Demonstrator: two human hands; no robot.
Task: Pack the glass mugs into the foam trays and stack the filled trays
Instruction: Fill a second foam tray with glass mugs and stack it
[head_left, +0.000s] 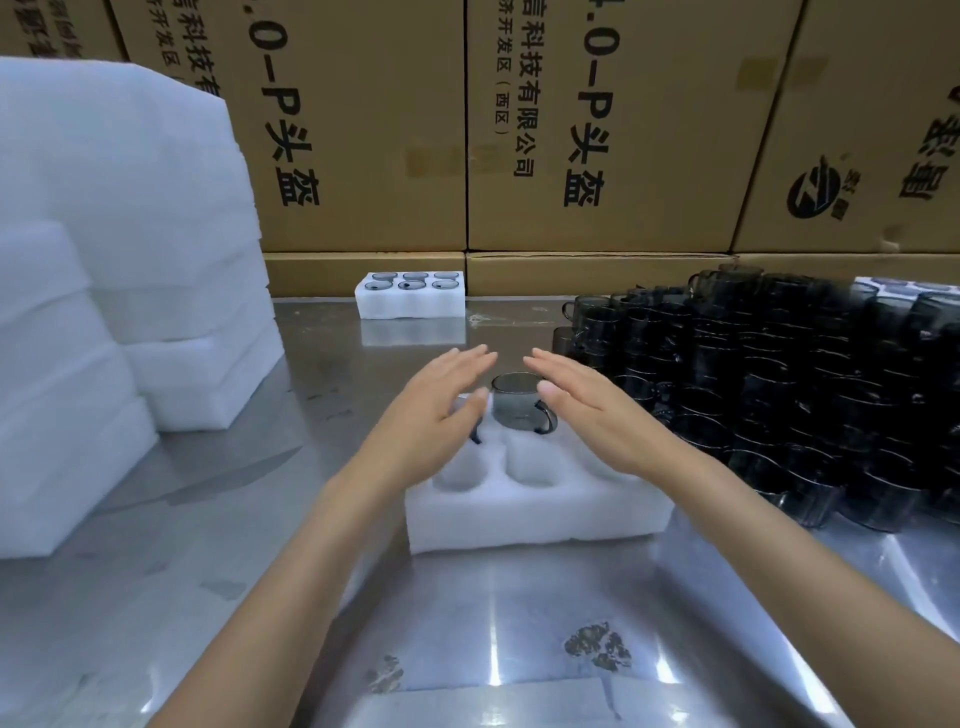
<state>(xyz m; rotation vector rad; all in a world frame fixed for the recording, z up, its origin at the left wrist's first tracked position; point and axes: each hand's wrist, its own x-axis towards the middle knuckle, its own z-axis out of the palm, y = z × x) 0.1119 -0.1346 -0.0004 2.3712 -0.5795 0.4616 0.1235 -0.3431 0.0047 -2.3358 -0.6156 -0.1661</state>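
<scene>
A white foam tray (524, 512) lies in the middle of the steel table. A smoky glass mug (514, 402) stands in its far middle pocket, handle to the right. Another mug sits mostly hidden under my left hand (439, 402), only a dark bit of it showing. Both hands hover flat over the tray's far row, fingers straight. My right hand (587, 410) is just right of the visible mug. The near pockets (530, 467) are empty. A filled tray (410, 295) with several mugs sits at the back.
A large pile of loose dark glass mugs (789, 395) fills the right side of the table. Stacks of white foam trays (114, 270) stand at the left. Cardboard boxes (597, 130) form a wall behind. The steel table (260, 597) runs to the near edge.
</scene>
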